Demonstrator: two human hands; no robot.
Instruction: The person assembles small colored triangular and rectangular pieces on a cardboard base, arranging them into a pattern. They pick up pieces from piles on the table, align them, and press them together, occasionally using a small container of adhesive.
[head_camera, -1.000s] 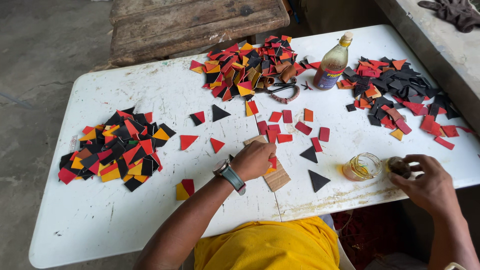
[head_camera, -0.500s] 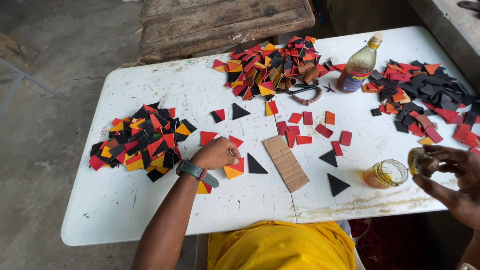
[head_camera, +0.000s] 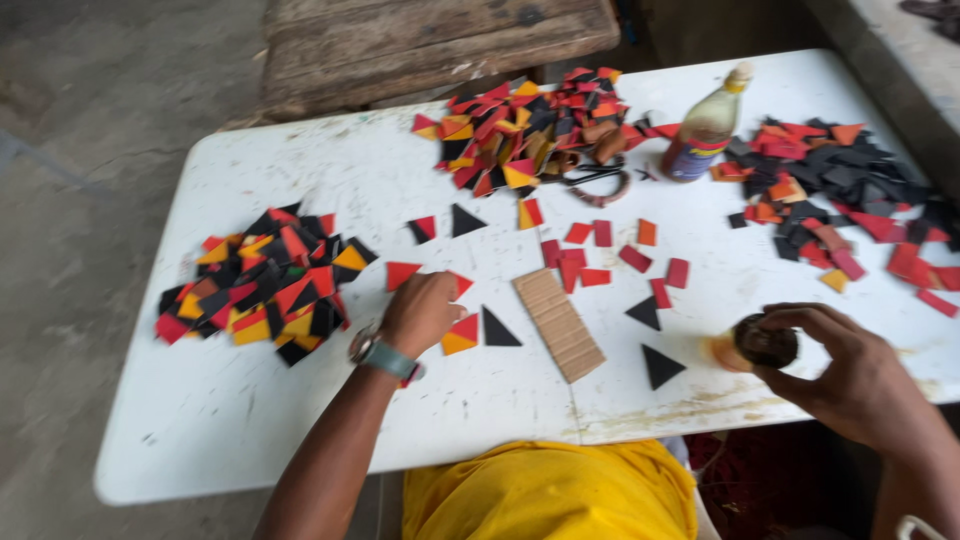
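A white bench (head_camera: 300, 180) is seen from above, strewn with small flat pieces in red, black and yellow. The left hand (head_camera: 420, 312) is laid knuckles-up on the bench, its fingers curled down over a red triangle (head_camera: 461, 285); whether the piece is pinched cannot be told. Just beside that hand lie a red-and-yellow piece (head_camera: 460, 335) and a black triangle (head_camera: 497, 329), and a watch (head_camera: 380, 353) is worn on the wrist. The right hand (head_camera: 850, 375) is closed around a small dark lid (head_camera: 767, 343), which is held over a small jar (head_camera: 725, 352) near the front edge. Between the two hands a ribbed cardboard strip (head_camera: 560, 324) lies at a slant. A large pile of mixed pieces (head_camera: 265, 285) sits to the left, a second pile (head_camera: 530, 135) at the far edge, and a third pile (head_camera: 840, 180) at the right. A bottle of pale liquid (head_camera: 705, 125) stands between the far piles.
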